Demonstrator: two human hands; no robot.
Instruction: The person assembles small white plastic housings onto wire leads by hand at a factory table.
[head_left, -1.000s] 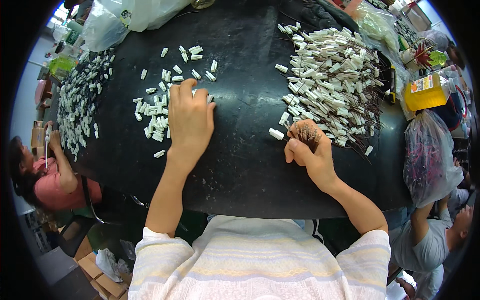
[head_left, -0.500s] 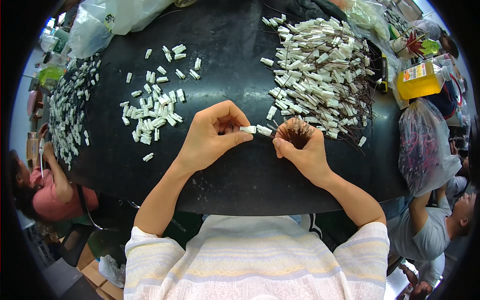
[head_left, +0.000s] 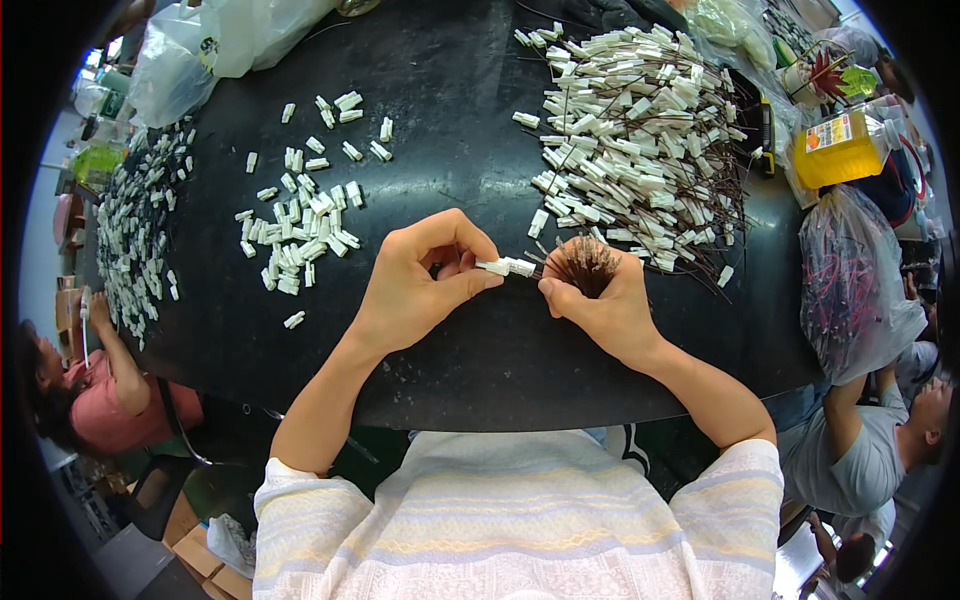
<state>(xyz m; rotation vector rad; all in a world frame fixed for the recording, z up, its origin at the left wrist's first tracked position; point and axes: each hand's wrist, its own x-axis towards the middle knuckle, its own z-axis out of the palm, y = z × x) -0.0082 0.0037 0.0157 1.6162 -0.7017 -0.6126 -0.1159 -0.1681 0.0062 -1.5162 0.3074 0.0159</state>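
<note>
Head view: 2 bare hands, centre of frame, both above a black worktop [head_left: 450, 385]. Left hand [head_left: 420, 285]: thumb and forefinger pinching 1 white connector [head_left: 491, 267], the other fingers curled in. Right hand [head_left: 612, 308]: closed around a bundle of brown wires [head_left: 592, 268], bristling upward with pale tips, thumb pressed along its near side. Between the hands, 1 wired connector [head_left: 521, 267], white, set end to end with the pinched connector; whether the 2 are fully joined cannot be told. Left of centre: a loose scatter of white connectors [head_left: 286, 246], 1 piece lying apart at its lower edge. Upper right of centre: a dense pile of wired connectors [head_left: 625, 150], white with brown leads, overlapping in many directions. Far left of frame: a further spread of connectors [head_left: 130, 255], white among dark leads. Upper left: translucent plastic bag [head_left: 240, 40]. Right: yellow-and-black tool [head_left: 767, 138], beside the dense pile; bottle of yellow liquid [head_left: 832, 158], labelled, tilted; below it, clear bag [head_left: 850, 290] with pink and dark strands inside. Upper right: potted plant [head_left: 828, 78], red and green leaves. Left edge: 1 person in pink [head_left: 125, 405]. Lower right: 1 person in grey [head_left: 840, 465]. Lower left: cardboard boxes [head_left: 200, 552].
</note>
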